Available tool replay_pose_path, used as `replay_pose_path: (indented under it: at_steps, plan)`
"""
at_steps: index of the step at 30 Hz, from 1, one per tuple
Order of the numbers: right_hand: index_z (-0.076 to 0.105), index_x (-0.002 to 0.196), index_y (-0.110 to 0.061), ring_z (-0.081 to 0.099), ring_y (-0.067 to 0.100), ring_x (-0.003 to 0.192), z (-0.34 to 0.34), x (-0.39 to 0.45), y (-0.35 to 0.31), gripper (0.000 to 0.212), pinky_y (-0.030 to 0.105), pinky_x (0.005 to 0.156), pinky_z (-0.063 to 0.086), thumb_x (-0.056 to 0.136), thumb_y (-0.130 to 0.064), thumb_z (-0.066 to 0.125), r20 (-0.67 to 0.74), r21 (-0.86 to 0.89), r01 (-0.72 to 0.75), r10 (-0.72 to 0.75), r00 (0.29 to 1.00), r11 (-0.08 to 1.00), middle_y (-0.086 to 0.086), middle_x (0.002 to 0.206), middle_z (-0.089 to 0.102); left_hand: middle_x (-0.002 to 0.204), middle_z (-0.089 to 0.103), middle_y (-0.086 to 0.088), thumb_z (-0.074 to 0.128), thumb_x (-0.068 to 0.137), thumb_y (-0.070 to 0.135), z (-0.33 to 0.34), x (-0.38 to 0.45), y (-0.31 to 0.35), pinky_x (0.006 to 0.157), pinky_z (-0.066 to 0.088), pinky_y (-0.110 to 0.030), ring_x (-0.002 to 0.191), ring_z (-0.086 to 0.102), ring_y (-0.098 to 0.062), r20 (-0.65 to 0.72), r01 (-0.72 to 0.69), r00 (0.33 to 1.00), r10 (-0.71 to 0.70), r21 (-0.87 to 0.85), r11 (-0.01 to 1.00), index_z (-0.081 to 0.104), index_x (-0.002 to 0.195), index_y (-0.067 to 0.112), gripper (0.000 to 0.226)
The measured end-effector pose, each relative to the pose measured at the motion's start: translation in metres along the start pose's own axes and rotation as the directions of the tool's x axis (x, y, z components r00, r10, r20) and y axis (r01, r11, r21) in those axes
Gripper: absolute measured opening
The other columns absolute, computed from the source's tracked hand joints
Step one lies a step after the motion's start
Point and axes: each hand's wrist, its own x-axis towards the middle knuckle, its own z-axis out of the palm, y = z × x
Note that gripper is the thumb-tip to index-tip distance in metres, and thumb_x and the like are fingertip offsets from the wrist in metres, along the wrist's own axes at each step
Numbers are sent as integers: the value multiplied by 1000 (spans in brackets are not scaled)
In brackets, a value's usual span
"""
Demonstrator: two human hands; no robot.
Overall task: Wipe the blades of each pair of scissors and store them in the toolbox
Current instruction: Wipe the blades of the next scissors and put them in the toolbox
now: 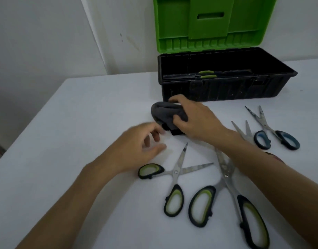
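My right hand (195,119) grips a dark grey cloth (163,113) on the white table, just in front of the black toolbox (226,90). My left hand (138,150) hovers beside the cloth with fingers apart, holding nothing. A small green-handled pair of scissors (174,178) lies open below my left hand. A larger green-handled pair (228,193) lies under my right forearm. Two blue-handled pairs (273,130) lie open at the right. Green-handled scissors (206,74) rest inside the toolbox.
The toolbox's green lid (213,22) stands open against the white wall. The white table (64,133) runs to a left edge with floor beyond. A small black object (176,132) lies partly under the cloth.
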Motion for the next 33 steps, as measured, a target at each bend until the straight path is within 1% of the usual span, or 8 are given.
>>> replay_pose_path:
  at_steps: [3, 7, 12, 15, 19, 24, 28, 33]
  plan:
    - [43, 133, -27, 58, 14, 79, -9, -6, 3, 39, 32, 66, 45, 95, -26, 51, -87, 139, -38, 50, 995, 990, -3, 98, 61, 115, 48, 27, 71, 84, 45, 0, -17, 0, 90, 43, -14, 107, 49, 5, 245, -52, 969, 31, 78, 996, 61, 120, 38, 38]
    - [45, 130, -30, 61, 12, 88, -18, -10, 6, 33, 36, 75, 51, 98, -23, 44, -88, 412, -142, 195, 977, 900, -8, 103, 61, 115, 45, 24, 69, 87, 41, -4, -17, 6, 91, 41, -15, 109, 45, 5, 280, -126, 957, 71, 184, 975, 63, 108, 35, 23]
    - [56, 115, -26, 62, 15, 89, -38, -7, -4, 26, 34, 76, 54, 100, -15, 37, 87, 796, -333, 448, 890, 506, 0, 103, 63, 103, 52, 13, 56, 94, 33, 0, -15, 9, 83, 49, -31, 93, 51, -8, 224, -172, 969, 101, 324, 930, 55, 100, 24, 11]
    - [57, 113, -21, 68, 29, 86, -50, -10, -2, 26, 51, 76, 60, 101, -17, 35, 189, 917, -324, 461, 867, 233, 8, 105, 68, 86, 60, 7, 52, 98, 31, -6, -12, 4, 66, 47, -27, 69, 50, -8, 203, -41, 979, 1, 193, 980, 48, 97, 24, 8]
    - [61, 110, -19, 71, 25, 77, -55, -13, 7, 23, 44, 66, 60, 102, -23, 40, 202, 962, -265, 473, 857, 69, 5, 95, 72, 77, 62, 12, 55, 99, 24, -11, -7, -9, 68, 43, -23, 66, 49, -6, 188, 92, 980, -68, -126, 988, 52, 98, 27, 5]
    - [63, 111, -15, 65, 17, 64, -60, -11, 17, 25, 27, 53, 49, 92, -32, 60, 139, 963, -212, 372, 918, 165, 2, 82, 67, 83, 63, 13, 54, 99, 17, -14, 4, -21, 69, 51, -20, 70, 58, -1, 15, 161, 986, -164, -302, 940, 64, 111, 29, 20]
    - [64, 122, -9, 63, 33, 66, -60, -10, 23, 54, 31, 49, 40, 73, -26, 77, 57, 918, -164, 288, 956, 361, 15, 84, 67, 84, 65, 0, 52, 100, 12, -10, 16, -17, 69, 59, -28, 74, 68, -9, -56, 250, 946, -319, -497, 831, 66, 98, 16, 15]
    - [65, 112, -22, 70, 30, 71, -47, -8, 17, 36, 38, 52, 46, 78, -26, 76, -73, 831, -95, 276, 958, 548, 7, 86, 70, 70, 62, -2, 49, 97, 9, 2, 36, -5, 63, 56, -33, 61, 67, -19, -41, 277, 913, -406, -668, 691, 61, 88, 8, 15]
